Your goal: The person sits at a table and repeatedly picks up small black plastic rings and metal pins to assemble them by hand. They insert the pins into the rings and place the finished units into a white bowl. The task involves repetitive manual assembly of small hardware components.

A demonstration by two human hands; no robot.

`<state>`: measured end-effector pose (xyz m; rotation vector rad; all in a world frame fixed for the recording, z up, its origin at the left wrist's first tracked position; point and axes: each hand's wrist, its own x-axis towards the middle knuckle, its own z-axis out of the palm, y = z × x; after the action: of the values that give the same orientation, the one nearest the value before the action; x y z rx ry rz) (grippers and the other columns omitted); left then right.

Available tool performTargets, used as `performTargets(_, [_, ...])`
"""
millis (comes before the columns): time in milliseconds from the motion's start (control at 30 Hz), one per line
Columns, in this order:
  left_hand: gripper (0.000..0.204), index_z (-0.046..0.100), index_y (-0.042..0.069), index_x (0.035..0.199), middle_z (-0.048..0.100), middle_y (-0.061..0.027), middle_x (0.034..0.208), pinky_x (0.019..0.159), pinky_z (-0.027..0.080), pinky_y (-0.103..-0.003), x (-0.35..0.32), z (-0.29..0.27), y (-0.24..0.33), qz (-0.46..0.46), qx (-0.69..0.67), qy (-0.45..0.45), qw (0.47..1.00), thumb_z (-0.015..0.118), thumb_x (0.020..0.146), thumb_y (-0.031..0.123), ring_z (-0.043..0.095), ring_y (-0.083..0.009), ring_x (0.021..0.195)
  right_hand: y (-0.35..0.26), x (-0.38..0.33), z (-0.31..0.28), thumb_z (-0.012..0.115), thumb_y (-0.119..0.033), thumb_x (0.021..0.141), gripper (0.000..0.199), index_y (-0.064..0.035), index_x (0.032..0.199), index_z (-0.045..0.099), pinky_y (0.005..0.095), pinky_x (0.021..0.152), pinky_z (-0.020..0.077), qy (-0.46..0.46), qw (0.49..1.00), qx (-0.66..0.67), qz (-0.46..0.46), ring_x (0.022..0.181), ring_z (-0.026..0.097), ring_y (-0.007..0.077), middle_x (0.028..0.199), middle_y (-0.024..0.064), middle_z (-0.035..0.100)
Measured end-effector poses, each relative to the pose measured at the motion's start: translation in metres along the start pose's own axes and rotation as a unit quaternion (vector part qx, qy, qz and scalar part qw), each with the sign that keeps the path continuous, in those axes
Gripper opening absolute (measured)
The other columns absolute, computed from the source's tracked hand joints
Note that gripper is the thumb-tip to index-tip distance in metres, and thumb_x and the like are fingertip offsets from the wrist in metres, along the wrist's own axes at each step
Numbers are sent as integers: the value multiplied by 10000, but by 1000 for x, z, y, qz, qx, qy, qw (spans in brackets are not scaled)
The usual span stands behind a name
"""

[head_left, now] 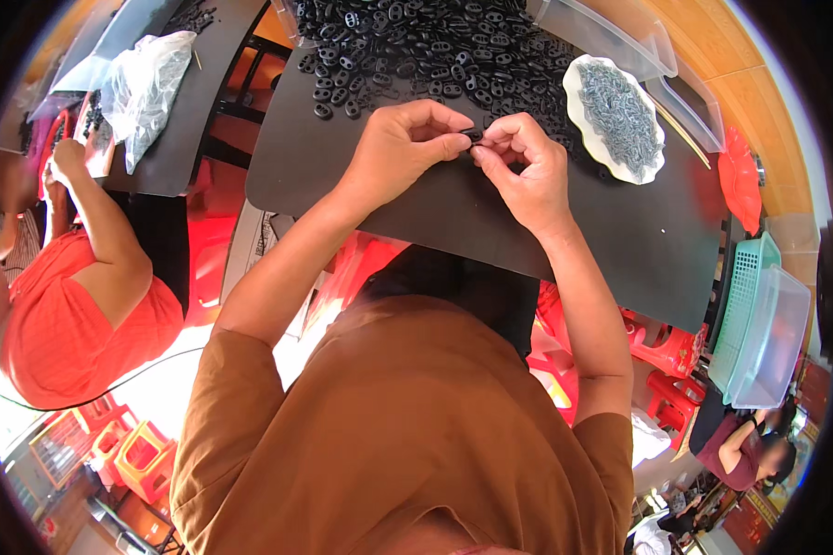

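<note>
Above the near part of the black table (435, 208), my left hand (407, 146) and my right hand (530, 166) meet, thumbs and forefingers pinched together. Between their fingertips is a small black plastic piece (474, 135), mostly hidden by the fingers. Just beyond my hands spreads a heap of black oval plastic pieces with two holes (444, 46). To the right of it stands a white scalloped dish (576, 104) filled with tiny grey, spring-like metal pieces (620, 116).
Clear plastic bins (611, 32) edge the heap at the far right. A red plate (739, 180) and a green basket (745, 305) lie beyond the table's right side. At left, a person in red (93, 287) works at another table with a plastic bag (148, 88). Red stools (148, 458) stand behind.
</note>
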<state>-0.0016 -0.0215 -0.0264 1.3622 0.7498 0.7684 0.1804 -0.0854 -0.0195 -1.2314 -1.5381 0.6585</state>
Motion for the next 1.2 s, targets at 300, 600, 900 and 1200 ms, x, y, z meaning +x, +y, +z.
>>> performTargets(300, [132,713,0,984,713,-30,892,720,550,-238,-4,2,6,98,194,19,976,705,855,21,664,-83,767,-1,-2,8,742,34,762,228,-59,916,603,277,631,540,20,992,-121,-21,703,693,163,805,63,689])
performTargets(600, [137,718,10,953,689,-71,871,669,537,-267,-4,3,1,162,256,8,953,700,818,-9,663,-140,737,1,-3,5,746,40,729,237,-74,890,616,315,651,534,3,986,-163,-29,737,676,202,790,65,632])
performTargets(900, [139,717,3,947,689,-70,861,671,529,-273,-6,6,7,149,245,5,958,707,808,2,645,-140,703,-4,-4,1,714,58,750,209,-51,899,618,304,637,540,-17,989,-143,-12,717,676,199,784,80,636])
performTargets(1200, [136,719,-1,933,679,-68,842,647,521,-267,-6,3,-2,183,253,-3,950,700,800,-25,636,-132,690,3,-8,0,711,59,757,186,-36,902,641,287,619,542,-21,991,-125,-38,706,679,190,776,84,652])
